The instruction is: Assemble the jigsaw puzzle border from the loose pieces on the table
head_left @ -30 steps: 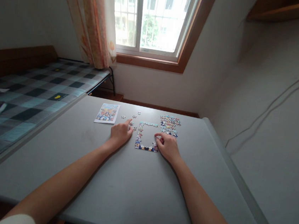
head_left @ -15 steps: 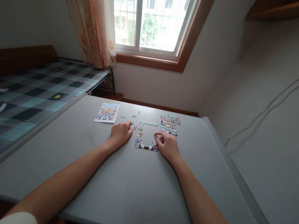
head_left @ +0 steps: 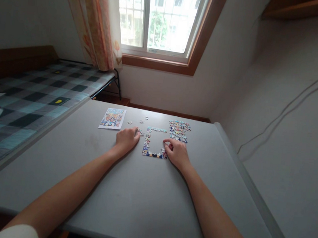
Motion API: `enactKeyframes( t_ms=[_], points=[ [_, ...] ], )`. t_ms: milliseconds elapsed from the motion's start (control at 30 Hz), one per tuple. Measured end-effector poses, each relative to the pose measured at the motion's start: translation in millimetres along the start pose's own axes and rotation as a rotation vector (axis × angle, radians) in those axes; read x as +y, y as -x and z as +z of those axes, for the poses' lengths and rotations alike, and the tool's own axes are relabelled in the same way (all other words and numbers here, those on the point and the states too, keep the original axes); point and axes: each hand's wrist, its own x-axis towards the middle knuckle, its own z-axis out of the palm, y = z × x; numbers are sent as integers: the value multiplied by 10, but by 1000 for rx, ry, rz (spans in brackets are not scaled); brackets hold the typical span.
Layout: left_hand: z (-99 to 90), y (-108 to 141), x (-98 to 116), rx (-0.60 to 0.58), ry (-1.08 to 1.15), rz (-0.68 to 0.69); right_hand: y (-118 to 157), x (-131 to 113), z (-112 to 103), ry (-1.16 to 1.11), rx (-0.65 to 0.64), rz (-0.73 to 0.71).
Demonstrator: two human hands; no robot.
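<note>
The puzzle border [head_left: 146, 141] lies flat on the desk [head_left: 128, 195], closer to the far edge than the near one and about midway between the sides; its right side looks unfinished, though fingers cover part of it. The right hand [head_left: 177, 152] rests there with index finger and thumb nearly together; whether its grip pinches a piece, I cannot tell. The left hand [head_left: 127, 138] is loosely curled beside some loose pieces [head_left: 142, 134], its grip equally hard to read (the fingertips blend with the pieces). The picture sheet [head_left: 112, 118] lies towards the far left corner, the piece pile [head_left: 179, 128] towards the far right. Good handling here probably means light fingers on the border, one piece at a time kept flat, and colours checked against the sheet before pressing.
</note>
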Motion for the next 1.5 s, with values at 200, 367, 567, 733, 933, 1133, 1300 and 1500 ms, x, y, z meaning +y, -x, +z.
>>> enactKeyframes(
  t_ms=[200,367,567,733,933,1133,1300,1500],
  points=[
    [12,-29,-10,-6,-37,55,0,3,9,1,2,0],
    [44,-57,-49,8,-31,79,1,-2,5,-3,5,3],
    [39,-78,-75,-13,29,57,-3,-5,3,-2,-3,9],
    [27,-85,-75,-16,64,43,-3,2,7,4,5,0],
    [41,-96,-72,-18,78,21,-6,23,24,1,12,-1],
    [74,-92,-74,14,121,-5,-5,23,23,2,9,-3],
    [85,-71,-80,113,167,45,-5,27,28,0,16,-8],
    [80,-65,-101,165,247,40,-6,19,21,-2,15,-5]
  ],
)
